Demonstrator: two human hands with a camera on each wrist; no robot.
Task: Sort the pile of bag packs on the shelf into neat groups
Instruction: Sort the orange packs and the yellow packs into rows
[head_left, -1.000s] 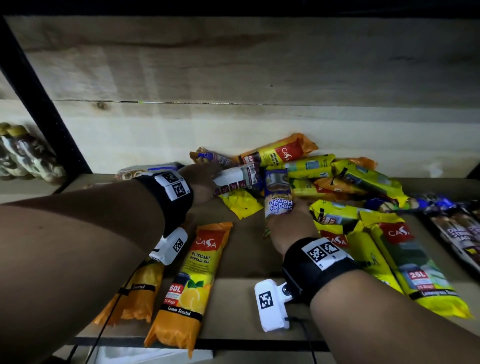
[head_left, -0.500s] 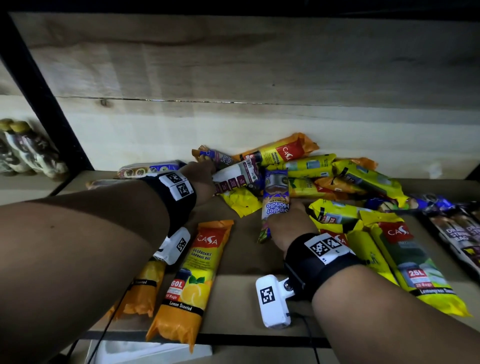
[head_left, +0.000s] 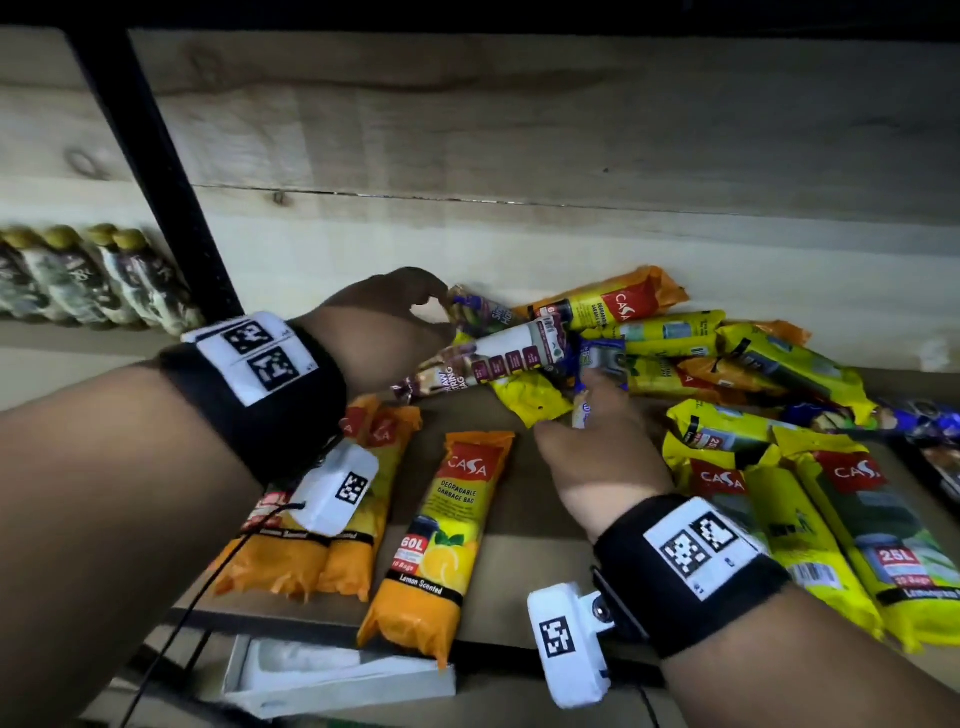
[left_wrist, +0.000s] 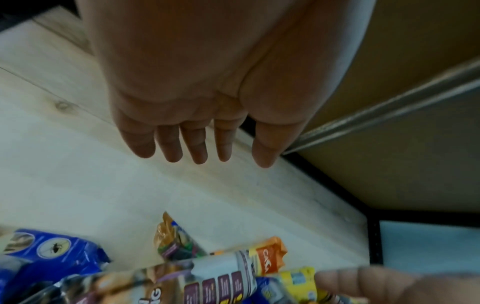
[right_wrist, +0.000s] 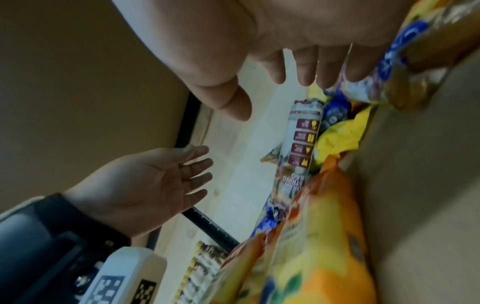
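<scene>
A mixed pile of bag packs (head_left: 649, 343) lies at the back of the wooden shelf (head_left: 524, 561). My left hand (head_left: 384, 327) hovers over its left end with fingers relaxed and spread (left_wrist: 197, 144), holding nothing, just left of a white and purple pack (head_left: 509, 348). My right hand (head_left: 597, 452) reaches in from the front; its straight fingers (right_wrist: 330, 74) touch a blue and white pack (head_left: 600, 364), thumb apart. Three orange packs (head_left: 447, 525) lie side by side at the front left. Yellow packs (head_left: 872, 530) lie at the front right.
A black upright post (head_left: 156, 176) bounds the shelf on the left, with a row of bottles (head_left: 88, 280) beyond it. Dark packs (head_left: 930, 447) sit at the right edge. A white box (head_left: 332, 675) lies below the shelf's front edge. Pale wooden boards close the back.
My left hand has come off the white and purple pack and risen, fingers spread. My right hand stays at the blue and white pack, which now lies further back. The view has shifted left.
</scene>
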